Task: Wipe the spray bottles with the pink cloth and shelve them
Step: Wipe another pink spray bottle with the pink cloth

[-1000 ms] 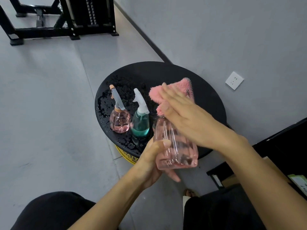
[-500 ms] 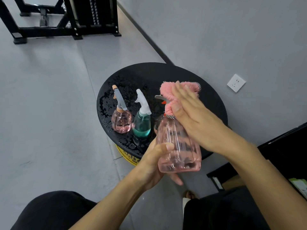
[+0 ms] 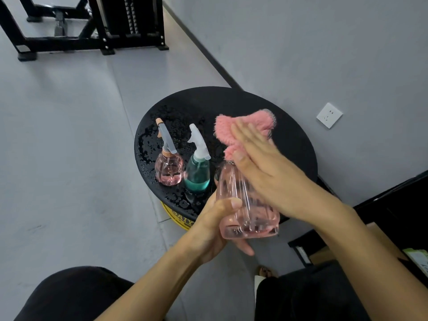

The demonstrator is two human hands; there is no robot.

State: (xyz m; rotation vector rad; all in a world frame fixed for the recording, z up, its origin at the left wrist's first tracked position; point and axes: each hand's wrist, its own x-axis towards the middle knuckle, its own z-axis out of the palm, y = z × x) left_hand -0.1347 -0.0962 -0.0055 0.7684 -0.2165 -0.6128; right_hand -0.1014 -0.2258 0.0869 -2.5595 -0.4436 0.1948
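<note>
Left hand (image 3: 215, 230): curled round the lower part of the big pink bottle (image 3: 245, 218), thumb across its front, other fingers wrapped behind and showing below the base. Holds it off the table, upright with a slight tilt.
Right hand (image 3: 266, 172): fingers straight and close together, laid flat over the pink cloth (image 3: 231, 128), pressing it down on the top of the big pink bottle. Thumb lies along the cloth's lower edge.
Pink cloth: bunched over the bottle's spray head, which is hidden under it. Fluffy edges stick out past the fingertips on the left and top.
Big pink bottle: clear pink, a little liquid in the bottom, held in front of the near edge of the round black table (image 3: 289, 140).
Other bottles: 2 stand upright on the table's left part, just beside each other: small pink bottle (image 3: 168, 170) on the left, teal bottle (image 3: 198, 174) on the right, its white trigger head pointing left.
Table: water drops scattered over its left side around the 2 bottles.
Surroundings: white wall socket (image 3: 329, 115) low on the grey wall, black weight machine frame (image 3: 92, 31) on the floor far behind.
</note>
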